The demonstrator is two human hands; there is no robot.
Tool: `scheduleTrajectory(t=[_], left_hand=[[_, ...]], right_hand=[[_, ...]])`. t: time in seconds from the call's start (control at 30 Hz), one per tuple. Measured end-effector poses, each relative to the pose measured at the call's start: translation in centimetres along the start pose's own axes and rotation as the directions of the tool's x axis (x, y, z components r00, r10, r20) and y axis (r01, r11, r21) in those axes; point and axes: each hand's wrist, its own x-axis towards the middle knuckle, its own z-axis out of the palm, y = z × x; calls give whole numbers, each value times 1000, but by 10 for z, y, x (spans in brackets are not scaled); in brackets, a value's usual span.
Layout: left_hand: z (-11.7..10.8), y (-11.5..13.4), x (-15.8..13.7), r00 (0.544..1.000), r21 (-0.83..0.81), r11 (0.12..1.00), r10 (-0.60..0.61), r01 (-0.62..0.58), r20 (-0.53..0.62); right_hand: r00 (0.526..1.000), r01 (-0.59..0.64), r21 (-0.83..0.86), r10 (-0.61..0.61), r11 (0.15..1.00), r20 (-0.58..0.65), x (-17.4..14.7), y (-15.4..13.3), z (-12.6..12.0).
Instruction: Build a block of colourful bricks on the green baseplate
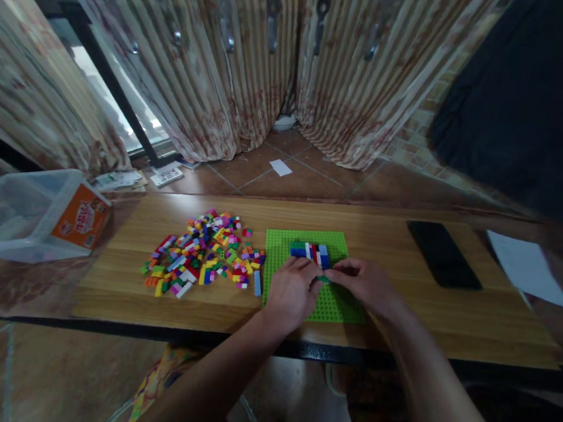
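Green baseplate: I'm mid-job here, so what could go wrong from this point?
The small green piece at the fingertips of the left hand and right hand could slip, since it offers little to grip. The left hand partly covers the block build, so a nudge might loosen bricks. The loose block pile lies close to the left edge of the baseplate; a sideways move could scatter it.

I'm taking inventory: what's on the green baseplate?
A multicolored brick build; the left hand and right hand cover some of the green baseplate, so anything beneath them is hidden.
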Motion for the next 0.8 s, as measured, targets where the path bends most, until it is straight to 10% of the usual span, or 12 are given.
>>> scheduleTrajectory(t=[0.8], left_hand=[[8,-1,-2,997,166,983,74,-74,0]], right_hand=[[994,73,-7,-73,997,79,-10,1,2]])
